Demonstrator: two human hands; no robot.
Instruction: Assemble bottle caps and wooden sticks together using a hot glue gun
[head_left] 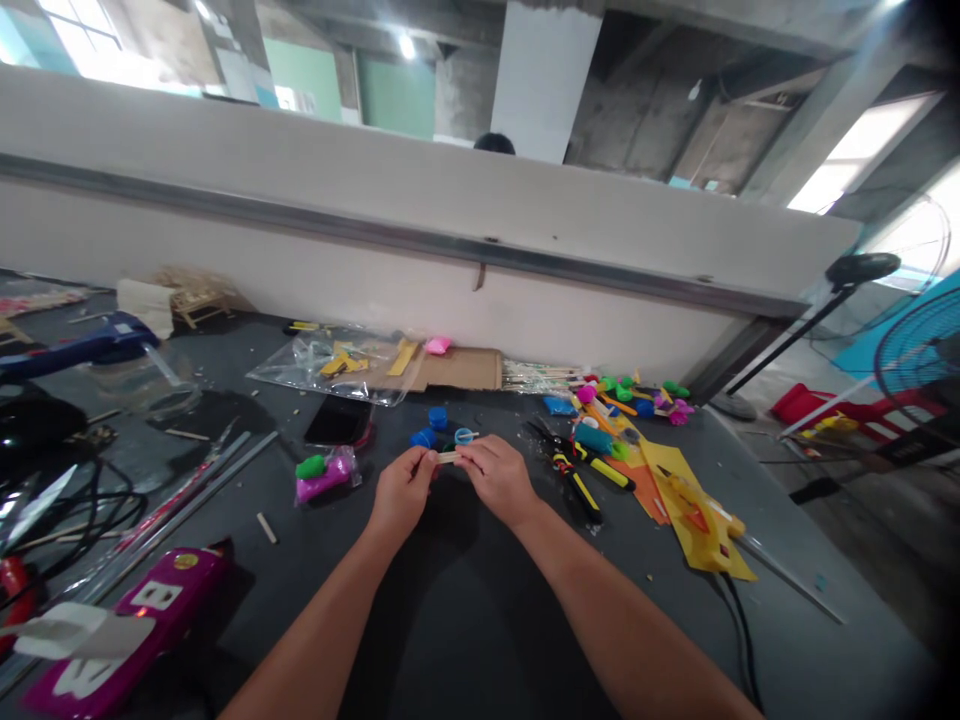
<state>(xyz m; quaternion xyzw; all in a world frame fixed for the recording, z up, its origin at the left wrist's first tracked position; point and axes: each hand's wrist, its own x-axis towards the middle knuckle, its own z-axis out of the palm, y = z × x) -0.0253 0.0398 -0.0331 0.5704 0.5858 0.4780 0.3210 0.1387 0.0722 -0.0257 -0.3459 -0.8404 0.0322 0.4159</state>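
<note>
My left hand (403, 492) and my right hand (498, 480) meet near the middle of the dark table, their fingers pinching the two ends of a short pale stick (448, 457). The stick lies roughly level between the fingertips. Just beyond it are a blue lump (424, 438), a blue lid-like piece (437, 417) and a small light-blue ring (463, 436). A purple packet (324, 478) with a green lump (310, 466) on it rests left of my left hand. Pliers with yellow-black handles (577, 487) lie right of my right hand.
A phone (339, 420) lies behind the purple packet. At lower left sits a magenta power strip (142, 630) near cables and rods. Yellow sheets and a yellow glue gun (694, 515) are at right. A white partition (390, 270) stands behind, with a person's head beyond.
</note>
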